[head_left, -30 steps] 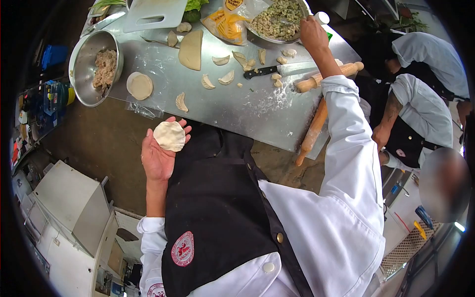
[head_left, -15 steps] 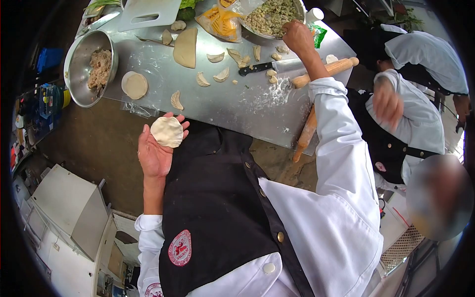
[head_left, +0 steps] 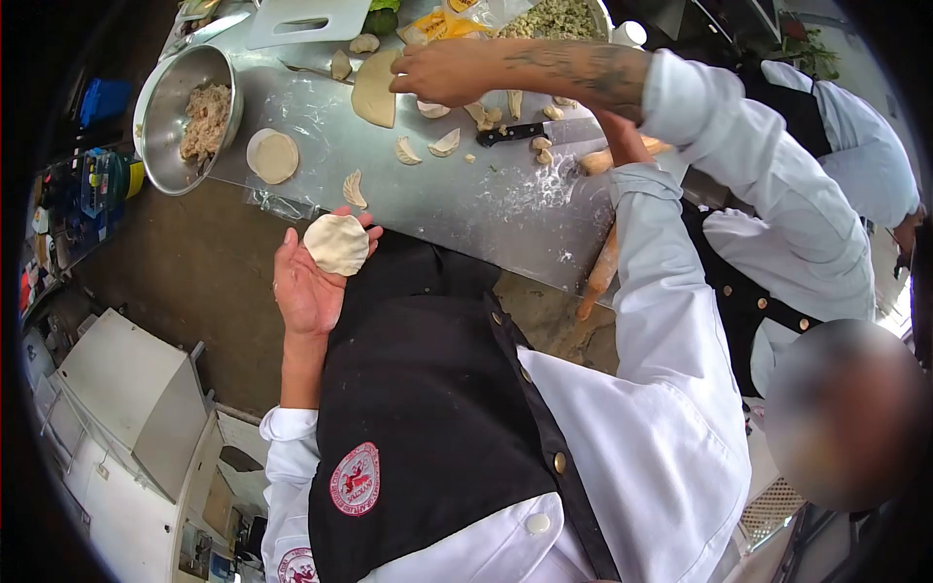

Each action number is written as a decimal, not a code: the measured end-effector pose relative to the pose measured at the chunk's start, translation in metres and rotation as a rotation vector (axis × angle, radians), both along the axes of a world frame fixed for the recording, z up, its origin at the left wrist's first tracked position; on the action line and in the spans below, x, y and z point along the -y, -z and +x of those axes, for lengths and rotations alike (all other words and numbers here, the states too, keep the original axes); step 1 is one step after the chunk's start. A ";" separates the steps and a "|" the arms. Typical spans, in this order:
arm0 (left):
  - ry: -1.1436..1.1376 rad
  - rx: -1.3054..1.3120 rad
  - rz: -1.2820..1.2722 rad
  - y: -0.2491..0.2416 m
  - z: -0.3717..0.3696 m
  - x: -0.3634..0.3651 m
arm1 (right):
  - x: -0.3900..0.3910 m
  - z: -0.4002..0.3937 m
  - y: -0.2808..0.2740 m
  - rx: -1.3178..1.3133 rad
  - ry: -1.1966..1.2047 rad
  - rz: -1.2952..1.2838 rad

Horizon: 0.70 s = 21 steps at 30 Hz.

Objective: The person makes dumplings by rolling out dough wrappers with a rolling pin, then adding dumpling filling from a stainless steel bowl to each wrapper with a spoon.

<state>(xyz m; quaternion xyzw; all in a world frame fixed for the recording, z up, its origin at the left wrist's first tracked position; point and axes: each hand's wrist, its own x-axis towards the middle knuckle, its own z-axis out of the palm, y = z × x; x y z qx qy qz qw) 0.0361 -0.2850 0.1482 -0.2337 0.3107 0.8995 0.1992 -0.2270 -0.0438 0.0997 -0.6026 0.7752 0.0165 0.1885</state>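
Observation:
A round dough wrapper (head_left: 336, 245) lies across the palm and fingers of my left hand (head_left: 309, 289), just off the table's near edge. My right wrist (head_left: 623, 138) reaches over the table toward the metal bowl of chopped green filling (head_left: 559, 19). A co-worker's tattooed forearm (head_left: 583, 76) crosses above it, so my right hand and its fingers are hidden. The co-worker's hand (head_left: 439, 72) touches the edge of a flat dough sheet (head_left: 373, 92). Several folded dumplings, one of them a pleated dumpling (head_left: 354, 188), lie near my left hand.
A steel bowl of pale minced filling (head_left: 206, 121) stands at the left, with stacked dough rounds (head_left: 273, 157) beside it. A knife (head_left: 510, 134), dough bits and a rolling pin (head_left: 600, 272) lie to the right. A white cutting board (head_left: 301, 21) is at the back.
The co-worker's arm has swung in from the right across the table to the dough sheet, covering my right hand. My left hand still holds the wrapper, and the view has shifted slightly.

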 end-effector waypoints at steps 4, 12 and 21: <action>0.038 -0.015 -0.024 -0.001 -0.002 -0.001 | 0.038 -0.005 0.049 0.029 0.088 -0.140; 0.053 -0.034 -0.009 0.005 -0.003 -0.002 | 0.080 -0.005 0.095 -0.059 0.266 -0.227; 0.033 -0.058 0.005 0.009 -0.004 0.007 | 0.103 -0.013 0.130 -0.158 0.262 -0.261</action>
